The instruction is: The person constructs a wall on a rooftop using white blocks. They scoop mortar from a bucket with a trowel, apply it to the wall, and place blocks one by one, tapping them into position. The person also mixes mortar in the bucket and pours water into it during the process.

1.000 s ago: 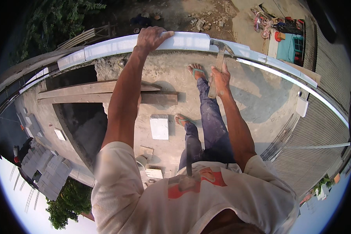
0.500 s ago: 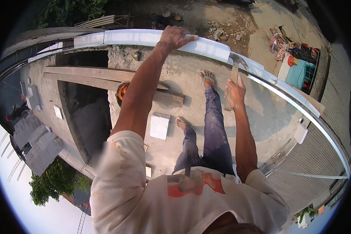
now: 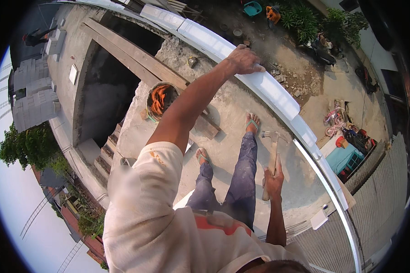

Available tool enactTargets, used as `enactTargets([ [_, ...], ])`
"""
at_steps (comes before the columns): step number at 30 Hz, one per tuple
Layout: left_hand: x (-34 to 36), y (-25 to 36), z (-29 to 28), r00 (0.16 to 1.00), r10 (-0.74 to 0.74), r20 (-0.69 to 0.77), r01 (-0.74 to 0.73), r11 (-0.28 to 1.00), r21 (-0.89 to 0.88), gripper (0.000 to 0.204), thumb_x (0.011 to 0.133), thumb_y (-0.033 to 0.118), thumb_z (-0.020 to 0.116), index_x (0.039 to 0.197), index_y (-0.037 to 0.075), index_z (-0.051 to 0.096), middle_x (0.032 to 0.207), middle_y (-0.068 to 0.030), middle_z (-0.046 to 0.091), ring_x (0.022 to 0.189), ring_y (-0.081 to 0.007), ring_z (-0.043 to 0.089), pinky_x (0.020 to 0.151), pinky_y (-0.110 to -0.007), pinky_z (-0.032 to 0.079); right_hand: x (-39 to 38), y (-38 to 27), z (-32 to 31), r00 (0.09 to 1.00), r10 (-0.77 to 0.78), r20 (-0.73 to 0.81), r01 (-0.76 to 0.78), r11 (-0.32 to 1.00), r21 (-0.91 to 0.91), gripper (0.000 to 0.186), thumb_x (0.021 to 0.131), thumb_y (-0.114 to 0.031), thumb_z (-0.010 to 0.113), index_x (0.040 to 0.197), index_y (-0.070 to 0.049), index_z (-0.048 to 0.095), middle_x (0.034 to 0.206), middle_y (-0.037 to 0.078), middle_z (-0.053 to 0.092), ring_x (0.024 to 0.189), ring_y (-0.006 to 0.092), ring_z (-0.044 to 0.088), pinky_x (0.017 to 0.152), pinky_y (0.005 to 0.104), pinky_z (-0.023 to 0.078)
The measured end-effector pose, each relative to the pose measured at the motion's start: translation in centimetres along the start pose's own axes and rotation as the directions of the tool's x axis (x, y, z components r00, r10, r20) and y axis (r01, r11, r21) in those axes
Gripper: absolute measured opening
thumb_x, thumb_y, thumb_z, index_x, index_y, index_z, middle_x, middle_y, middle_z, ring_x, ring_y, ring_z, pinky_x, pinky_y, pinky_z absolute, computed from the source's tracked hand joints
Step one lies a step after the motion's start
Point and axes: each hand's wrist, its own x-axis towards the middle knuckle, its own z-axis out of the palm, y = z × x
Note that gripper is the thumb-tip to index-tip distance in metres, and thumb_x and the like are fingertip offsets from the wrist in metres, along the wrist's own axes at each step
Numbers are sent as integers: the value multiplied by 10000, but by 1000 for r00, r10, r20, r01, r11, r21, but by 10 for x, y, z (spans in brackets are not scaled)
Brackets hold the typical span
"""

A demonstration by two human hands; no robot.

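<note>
My left hand [image 3: 245,60] grips the top of a long white moulding [image 3: 282,93] along the rooftop edge, fingers curled over its far side. My right hand [image 3: 273,179] holds a hammer [image 3: 274,148] by its wooden handle, head upward, over the concrete slab [image 3: 296,182] beside my right sandalled foot [image 3: 253,120]. The hammer head stands apart from the moulding. A thin white rail [image 3: 327,177] runs just inside the edge. A bucket [image 3: 158,100] with orange material in it sits behind my left arm, by two wooden planks [image 3: 123,52].
A dark opening [image 3: 102,91] with steps [image 3: 111,145] is on the left. Beyond it are stacked grey blocks [image 3: 34,98] and another person [image 3: 34,38]. Past the edge, below, lie rubble [image 3: 296,86], cluttered items [image 3: 341,127] and corrugated roofing [image 3: 369,209].
My view has swung round, showing more of the opening and bucket. My right hand has lowered the hammer away from the moulding. My left hand still grips the moulding.
</note>
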Motion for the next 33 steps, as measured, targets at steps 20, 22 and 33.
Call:
enactTargets([
  [20,-47,-235,-57,942,-335,3,324,915,241,570,1020,646,488,1287,202,725,1326,-60,704,1317,-267,603,1147,-485,403,162,-257,95,367,-895,253,860,223,-459,704,940,1,712,1590,-152,488,1281,194,676,1077,355,705,891,423,566],
  [22,-46,-233,-58,939,-343,-14,337,913,229,573,1024,651,483,1268,193,726,1315,-71,704,1316,-270,602,1135,-472,421,176,-254,103,217,-952,215,867,87,-490,794,905,8,738,1609,-250,477,1064,139,692,845,306,724,728,435,587],
  [33,-44,-236,-54,992,-106,-66,122,932,341,482,1085,513,481,1209,105,707,1176,-65,711,1213,-274,630,1085,-422,440,200,-249,109,325,-886,330,743,24,-669,889,896,11,704,1610,-437,420,892,91,553,733,315,675,654,470,581],
])
